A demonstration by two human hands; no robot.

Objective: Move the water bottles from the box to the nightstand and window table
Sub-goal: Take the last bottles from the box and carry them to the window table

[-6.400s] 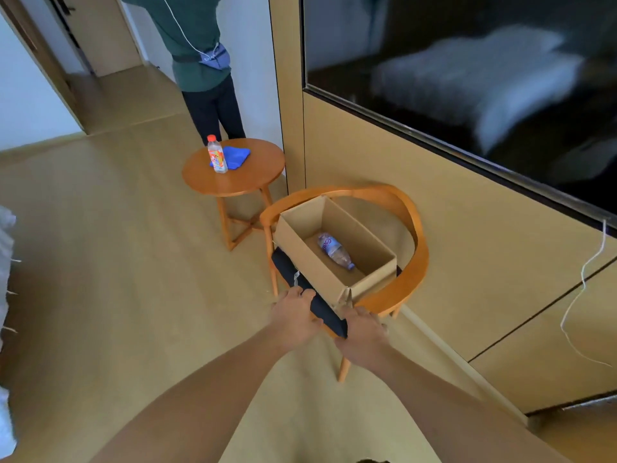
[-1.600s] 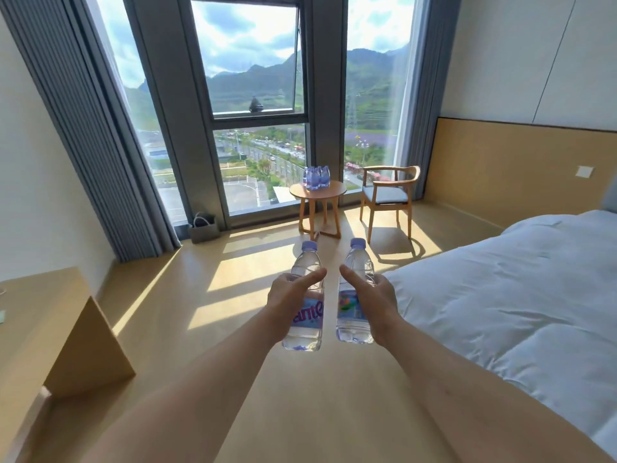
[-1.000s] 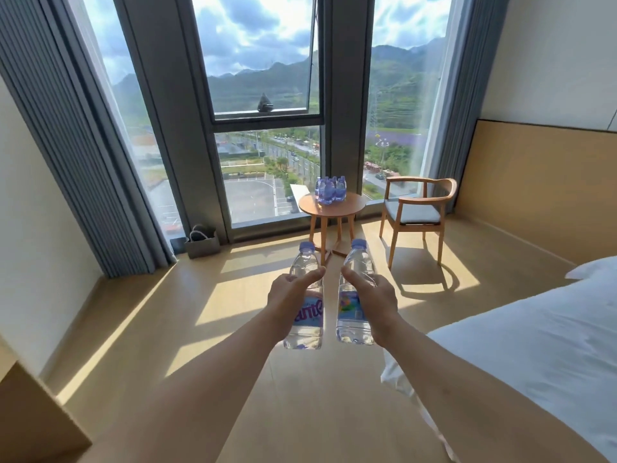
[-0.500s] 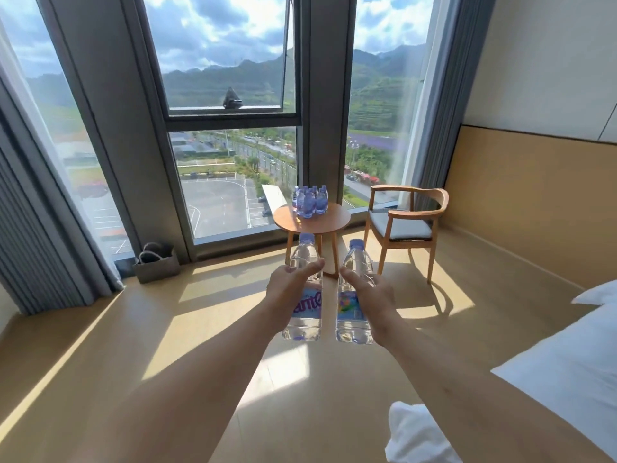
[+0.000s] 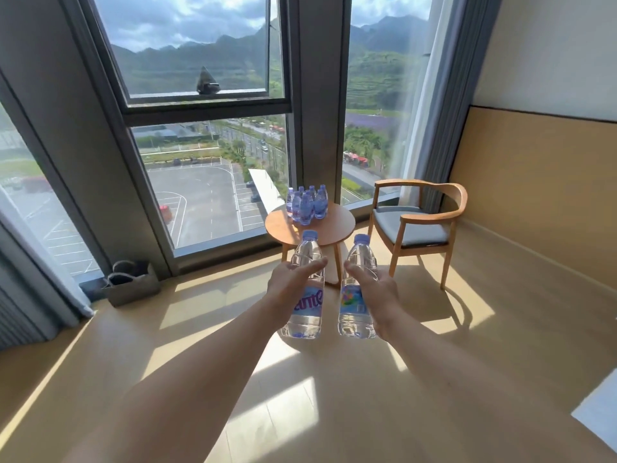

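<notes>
While both arms reached forward over the sunlit floor [image 5: 334, 412], each hand carried one upright water bottle. The left hand [image 5: 289, 285] had its fingers wrapped around the left bottle [image 5: 305, 295], clear plastic with a pale blue cap and a purple-lettered label; the right hand [image 5: 375, 289] gripped the right bottle [image 5: 354, 295], of the same make, its label side showing print too small to read. The two bottles were held side by side, near each other but apart, in front of the round wooden table [image 5: 334, 225] by the window [image 5: 207, 182]. A cluster of bottles [image 5: 306, 203] stood on the table's far part; their exact count was hard to make out. The held bottles covered the table's legs and near edge. A wooden armchair [image 5: 417, 225] with a grey seat stood just right of the table, a woven bag [image 5: 131, 284] sat on the floor at the window, and a white bed corner [image 5: 597, 409] was cut off at the right edge.
</notes>
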